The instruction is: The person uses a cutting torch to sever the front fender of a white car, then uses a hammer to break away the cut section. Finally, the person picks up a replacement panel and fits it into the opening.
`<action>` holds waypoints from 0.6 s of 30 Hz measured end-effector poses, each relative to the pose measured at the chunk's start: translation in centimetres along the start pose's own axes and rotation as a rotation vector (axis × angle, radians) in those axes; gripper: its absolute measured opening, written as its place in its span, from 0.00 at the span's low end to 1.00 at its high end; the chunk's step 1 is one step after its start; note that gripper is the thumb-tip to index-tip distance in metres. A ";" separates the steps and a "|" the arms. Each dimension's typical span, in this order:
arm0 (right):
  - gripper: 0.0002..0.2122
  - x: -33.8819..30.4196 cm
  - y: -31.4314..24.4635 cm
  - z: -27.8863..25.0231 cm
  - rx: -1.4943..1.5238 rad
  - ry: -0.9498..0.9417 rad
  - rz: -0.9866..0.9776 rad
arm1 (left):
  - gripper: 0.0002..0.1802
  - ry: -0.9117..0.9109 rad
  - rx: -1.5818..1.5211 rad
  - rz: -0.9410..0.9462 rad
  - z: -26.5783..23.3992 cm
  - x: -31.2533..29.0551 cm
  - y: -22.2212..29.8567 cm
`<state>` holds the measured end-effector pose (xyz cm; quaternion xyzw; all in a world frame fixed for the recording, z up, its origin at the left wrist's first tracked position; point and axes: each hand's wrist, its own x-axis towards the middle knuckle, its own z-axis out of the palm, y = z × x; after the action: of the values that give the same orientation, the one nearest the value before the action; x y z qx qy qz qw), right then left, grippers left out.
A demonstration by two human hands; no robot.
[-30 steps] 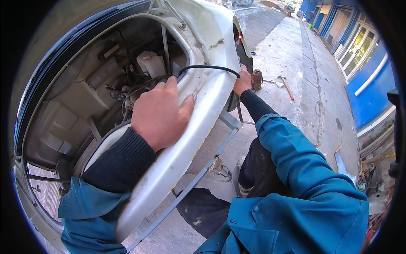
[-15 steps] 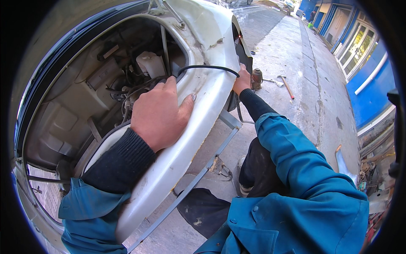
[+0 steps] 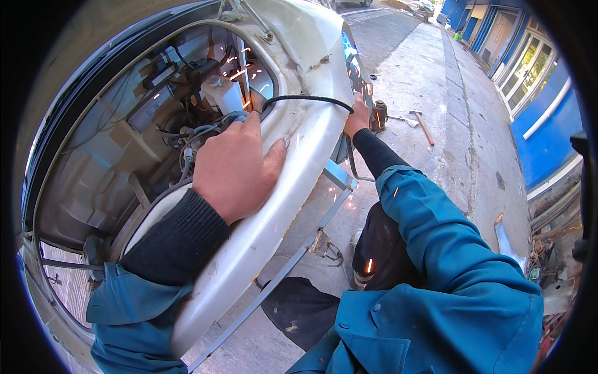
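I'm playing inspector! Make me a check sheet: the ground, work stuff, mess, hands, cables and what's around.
Surface: pale grey concrete ground, stained.
Work things: curved white metal vehicle panel; bright orange sparks flying about.
Clutter: hammer with an orange-brown handle and dark brown bottle-shaped jack, both on the ground.
Grip: left hand lies over the panel, thumb spread; right hand is at its outer edge, hold hidden.
Cables: thick black cable arching over the panel toward the right hand.
Surroundings: bright blue wall, white-framed glass doors.

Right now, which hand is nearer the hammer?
Right. The right hand is at the outer edge of the panel, left of the hammer on the ground; the left hand rests on the panel, farther left.
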<state>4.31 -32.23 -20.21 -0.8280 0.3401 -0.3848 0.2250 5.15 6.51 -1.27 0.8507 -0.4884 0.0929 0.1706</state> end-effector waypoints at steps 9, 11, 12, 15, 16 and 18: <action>0.24 0.4 0.7 0.7 -0.011 0.028 -0.073 | 0.38 0.029 0.010 0.008 0.2 0.0 0.0; 0.25 0.5 0.7 0.8 -0.021 0.032 -0.081 | 0.38 0.020 0.009 0.004 0.2 0.0 0.0; 0.25 0.5 0.7 0.9 -0.026 0.034 -0.085 | 0.38 0.018 0.010 0.003 0.2 0.0 0.0; 0.26 0.6 0.6 1.1 -0.003 0.034 -0.039 | 0.38 0.022 0.008 0.006 0.2 0.0 0.0; 0.26 0.6 0.6 1.2 -0.009 0.032 -0.037 | 0.38 0.033 0.005 0.013 0.2 0.0 0.0; 0.27 0.6 0.6 1.3 -0.023 0.026 -0.033 | 0.37 0.036 0.006 0.018 0.3 0.0 -0.1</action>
<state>5.38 -32.94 -21.07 -0.8310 0.3337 -0.3951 0.2047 5.22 6.45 -1.55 0.8448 -0.4928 0.1113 0.1762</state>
